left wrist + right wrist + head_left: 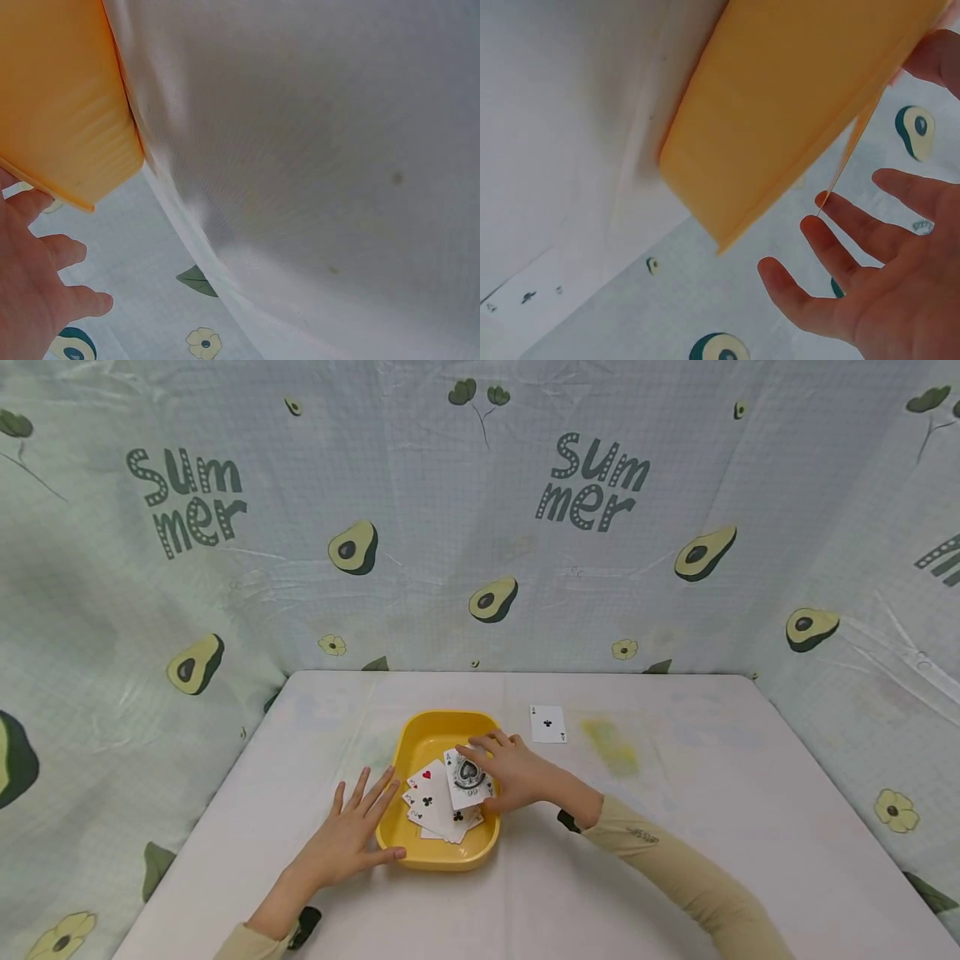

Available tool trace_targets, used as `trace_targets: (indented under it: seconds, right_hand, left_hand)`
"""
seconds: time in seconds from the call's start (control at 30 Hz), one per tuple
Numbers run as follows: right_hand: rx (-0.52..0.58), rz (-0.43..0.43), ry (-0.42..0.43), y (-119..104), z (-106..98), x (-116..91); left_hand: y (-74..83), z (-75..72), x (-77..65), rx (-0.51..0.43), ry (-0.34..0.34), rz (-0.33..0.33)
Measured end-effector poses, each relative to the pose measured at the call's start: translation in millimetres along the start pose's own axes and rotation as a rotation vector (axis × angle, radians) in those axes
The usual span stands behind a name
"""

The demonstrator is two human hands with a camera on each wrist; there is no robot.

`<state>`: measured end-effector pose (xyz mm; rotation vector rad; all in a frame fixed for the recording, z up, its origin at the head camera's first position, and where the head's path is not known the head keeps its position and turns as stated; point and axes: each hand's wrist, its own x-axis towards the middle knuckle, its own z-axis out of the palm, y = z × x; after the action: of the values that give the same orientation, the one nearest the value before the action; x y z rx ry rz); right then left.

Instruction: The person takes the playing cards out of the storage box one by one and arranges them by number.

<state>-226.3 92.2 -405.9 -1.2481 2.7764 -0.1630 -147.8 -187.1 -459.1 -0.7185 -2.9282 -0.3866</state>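
Note:
A yellow plastic tray point(420, 856) stands on the white table with several playing cards point(429, 807) fanned inside, hearts and clubs among them. Above these, my right hand point(521, 774) holds an ace of spades point(462, 793) by its edges, between thumb and fingertips. From the right wrist, the card point(850, 146) shows almost edge-on, tilted over the tray's rim. My left hand point(341, 843) spreads its straight fingers along the tray's left side, fingertips and thumb at the rim. The left wrist view catches only part of that hand beside the tray wall point(67, 97).
An ace of clubs point(548, 724) lies face up on the table, behind and right of the tray. A yellow-green stain point(611, 747) marks the cloth beside it. Printed curtains point(420, 485) with avocados and lettering hang around the table point(675, 860).

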Motion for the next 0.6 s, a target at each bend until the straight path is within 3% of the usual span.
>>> trace_targets:
  seconds: [0.17,0.4,0.6]
  right_hand:
    - [0.035,-0.002,0.054,8,-6,-7]
    - [0.016,0.032,0.082,17,-14,-17]
    - [0.001,0.038,0.111,26,-15,-24]
  left_hand:
    - [-0.2,-1.3,1.0,-0.018,-0.031,-0.014]
    - [-0.3,-1.4,0.7,0.005,0.006,0.007]
    - [0.1,-1.7,0.8,-0.005,0.0,0.003]
